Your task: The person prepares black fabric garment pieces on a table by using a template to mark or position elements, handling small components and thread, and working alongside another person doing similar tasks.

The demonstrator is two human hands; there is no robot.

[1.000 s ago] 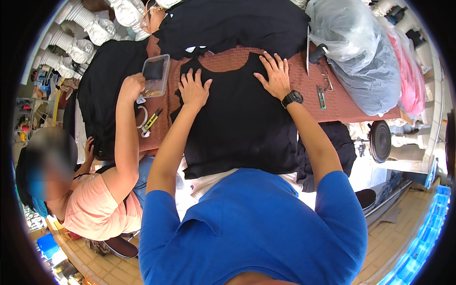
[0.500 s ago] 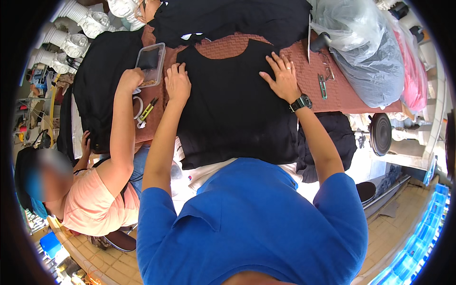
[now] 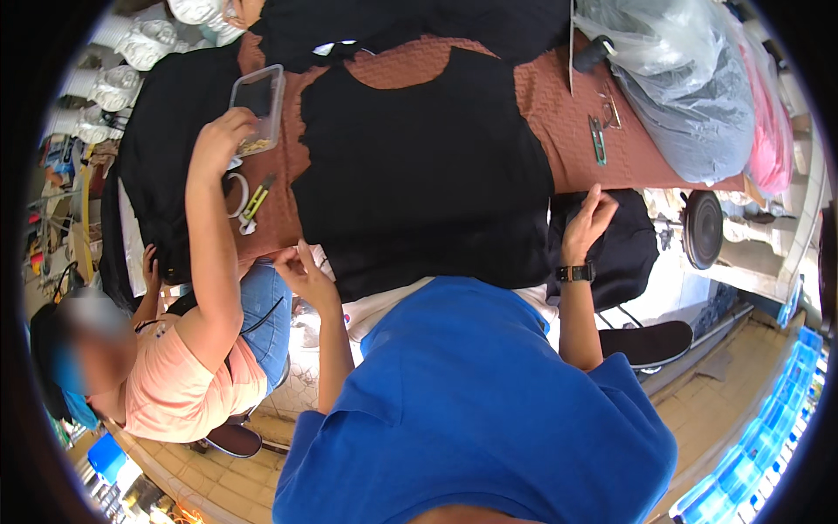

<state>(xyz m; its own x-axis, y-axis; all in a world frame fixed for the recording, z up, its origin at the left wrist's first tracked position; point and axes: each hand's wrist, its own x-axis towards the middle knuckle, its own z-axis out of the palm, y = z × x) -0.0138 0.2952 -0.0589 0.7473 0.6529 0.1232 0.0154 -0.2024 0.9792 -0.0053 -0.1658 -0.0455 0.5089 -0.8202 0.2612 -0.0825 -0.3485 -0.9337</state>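
A black sleeveless garment piece (image 3: 419, 166) with a scooped neckline lies flat before me, its lower edge over my lap. My left hand (image 3: 307, 279) is beside its lower left corner at the table edge, fingers apart, holding nothing I can make out. Off the garment's right side, my right hand (image 3: 589, 225) hovers over a folded black cloth (image 3: 624, 244) with its fingers loosely extended. Whether either hand touches cloth I cannot tell.
A co-worker's hand (image 3: 225, 131) reaches into a clear plastic box (image 3: 278, 109). Near it lie a tape roll (image 3: 236, 194) and yellow-handled snips (image 3: 257, 203). Green thread snips (image 3: 597, 140) and eyeglasses (image 3: 614, 112) rest right on the brown-covered table (image 3: 567, 166), beside stuffed plastic bags (image 3: 690, 96).
Both my hands have left the garment's upper part and come back toward me, the left to the table edge, the right off the garment's side. The garment still lies flat.
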